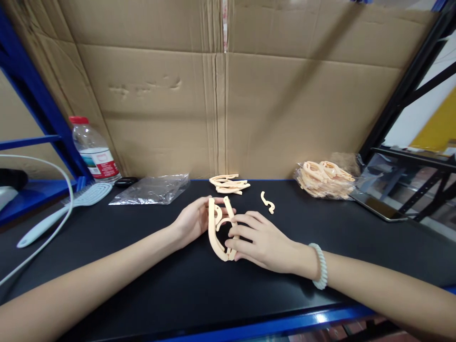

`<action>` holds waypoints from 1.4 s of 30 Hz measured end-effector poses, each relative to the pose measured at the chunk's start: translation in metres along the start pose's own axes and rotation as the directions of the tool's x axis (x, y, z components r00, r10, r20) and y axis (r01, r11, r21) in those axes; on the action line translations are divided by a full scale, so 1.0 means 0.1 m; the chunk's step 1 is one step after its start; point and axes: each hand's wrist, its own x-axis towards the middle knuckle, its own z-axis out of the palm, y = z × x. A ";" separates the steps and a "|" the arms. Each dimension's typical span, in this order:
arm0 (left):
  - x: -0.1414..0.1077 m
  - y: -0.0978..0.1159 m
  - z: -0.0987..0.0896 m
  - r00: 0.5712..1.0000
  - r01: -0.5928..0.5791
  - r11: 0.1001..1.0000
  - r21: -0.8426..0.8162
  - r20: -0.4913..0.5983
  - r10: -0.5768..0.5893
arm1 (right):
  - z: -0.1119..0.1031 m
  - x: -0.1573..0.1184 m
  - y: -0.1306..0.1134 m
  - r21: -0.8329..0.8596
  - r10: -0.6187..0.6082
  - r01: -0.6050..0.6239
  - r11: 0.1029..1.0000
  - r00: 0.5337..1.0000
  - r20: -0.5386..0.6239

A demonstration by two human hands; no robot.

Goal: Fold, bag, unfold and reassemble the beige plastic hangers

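Observation:
Between my hands is a cream plastic folding hanger, its two arms folded down side by side and joined at the near end. My left hand grips the left arm near its far end, with some fingers hidden behind it. Closed over the right arm is my right hand, its fingers bent round the edge. A small curved piece shows in the gap between the arms. A loose hook-shaped cream piece lies on the black table beyond my right hand. Farther back rests a small stack of cream hanger parts.
At the back right sits a clear bag of cream hangers, with a dark flat tablet-like item beside it. An empty plastic bag, hairbrush, white cable and water bottle are on the left. Cardboard walls the back.

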 end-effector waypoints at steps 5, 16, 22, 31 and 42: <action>-0.04 -0.08 0.05 0.995 -0.079 0.970 0.229 0.079 0.063 | 0.03 -0.02 0.06 0.014 0.033 -0.032 0.999 0.999 -0.028; -0.05 -0.18 0.02 0.958 -0.282 0.828 0.485 0.195 0.212 | 0.03 -0.04 0.12 -0.186 -0.019 -0.014 0.982 0.984 -0.177; 0.00 -0.19 -0.02 0.966 -0.248 0.874 0.418 0.176 0.190 | 0.06 -0.04 0.14 -0.248 0.037 -0.064 0.967 0.993 -0.109; -0.01 -0.16 0.01 0.975 -0.216 0.881 0.421 0.139 0.173 | 0.10 -0.04 0.14 -0.205 0.245 -0.217 0.954 0.962 0.119; 0.00 -0.16 -0.03 0.978 -0.203 0.849 0.487 0.141 0.153 | 0.08 -0.05 0.17 -0.107 0.269 -0.253 0.962 0.943 0.194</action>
